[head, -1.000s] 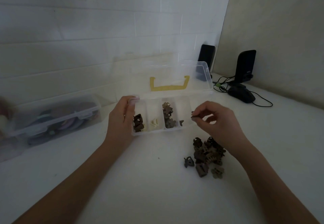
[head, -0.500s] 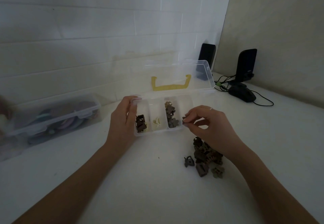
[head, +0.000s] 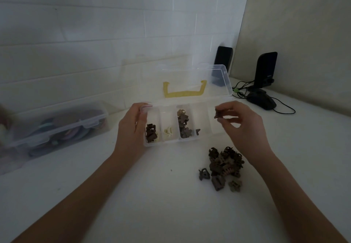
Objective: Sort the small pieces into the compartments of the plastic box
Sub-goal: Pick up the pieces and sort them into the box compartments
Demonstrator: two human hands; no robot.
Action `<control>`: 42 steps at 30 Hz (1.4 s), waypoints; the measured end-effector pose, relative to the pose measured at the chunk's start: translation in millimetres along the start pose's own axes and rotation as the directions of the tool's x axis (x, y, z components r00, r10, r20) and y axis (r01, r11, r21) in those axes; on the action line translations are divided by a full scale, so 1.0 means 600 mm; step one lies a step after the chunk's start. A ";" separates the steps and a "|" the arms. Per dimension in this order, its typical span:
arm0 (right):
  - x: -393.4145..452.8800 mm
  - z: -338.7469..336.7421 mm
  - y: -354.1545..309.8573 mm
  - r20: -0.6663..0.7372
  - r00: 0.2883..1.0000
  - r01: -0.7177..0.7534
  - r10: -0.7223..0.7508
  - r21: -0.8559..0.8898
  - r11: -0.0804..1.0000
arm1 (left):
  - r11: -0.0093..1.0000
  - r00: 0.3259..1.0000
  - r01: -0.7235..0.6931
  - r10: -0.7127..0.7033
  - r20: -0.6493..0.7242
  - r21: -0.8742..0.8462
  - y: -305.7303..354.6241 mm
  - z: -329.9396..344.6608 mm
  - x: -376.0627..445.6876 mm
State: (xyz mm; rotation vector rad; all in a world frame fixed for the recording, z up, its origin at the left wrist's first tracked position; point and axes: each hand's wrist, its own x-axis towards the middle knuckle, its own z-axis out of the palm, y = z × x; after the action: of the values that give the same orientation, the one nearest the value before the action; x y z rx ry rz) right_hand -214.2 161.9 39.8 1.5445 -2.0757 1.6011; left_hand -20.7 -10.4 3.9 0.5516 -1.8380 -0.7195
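A right hand [head: 245,126] pinches a small dark clip [head: 217,114] just above the far-right compartment of the open clear plastic box [head: 210,137], directly below its fingertips, while the left hand [head: 133,128] grips the box's left end and unsorted clips [head: 224,164] lie heaped near the right wrist.

Left hand [head: 131,126] grips sideways; right hand [head: 241,125] raised, fingers [head: 221,120] pinched together.

clear plastic box [head: 226,83] lid open | dark pieces [head: 225,164] piled beside it
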 end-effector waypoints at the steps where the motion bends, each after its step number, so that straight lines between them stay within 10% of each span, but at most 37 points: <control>1: 0.000 -0.001 0.001 -0.013 1.000 -0.008 0.008 -0.025 1.000 | 1.000 1.000 -0.005 0.005 0.001 0.003 -0.001 -0.001 0.000; 16: -0.001 -0.008 0.002 -0.005 1.000 0.003 -0.004 -0.226 0.974 | 0.999 0.999 0.021 -0.020 -0.031 0.035 -0.005 -0.005 0.003; 22: -0.003 -0.017 -0.010 0.419 0.904 0.169 -0.085 -0.167 0.971 | 0.998 0.998 0.039 -0.036 -0.041 0.053 -0.001 -0.008 0.005; 29: -0.008 -0.014 0.002 0.627 0.764 0.159 0.154 -0.414 0.896 | 0.996 0.995 0.075 -0.072 -0.063 0.041 0.007 -0.009 0.006; 42: -0.010 0.005 -0.022 0.372 0.928 -0.041 -0.003 0.112 0.993 | 0.996 0.992 0.087 -0.086 -0.090 0.006 0.008 -0.007 0.000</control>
State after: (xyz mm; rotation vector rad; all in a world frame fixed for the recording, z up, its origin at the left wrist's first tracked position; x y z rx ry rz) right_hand -200.0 164.3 44.1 2.0124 -2.2107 1.5620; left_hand -17.2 -7.9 8.4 0.6630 -1.7438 -0.7317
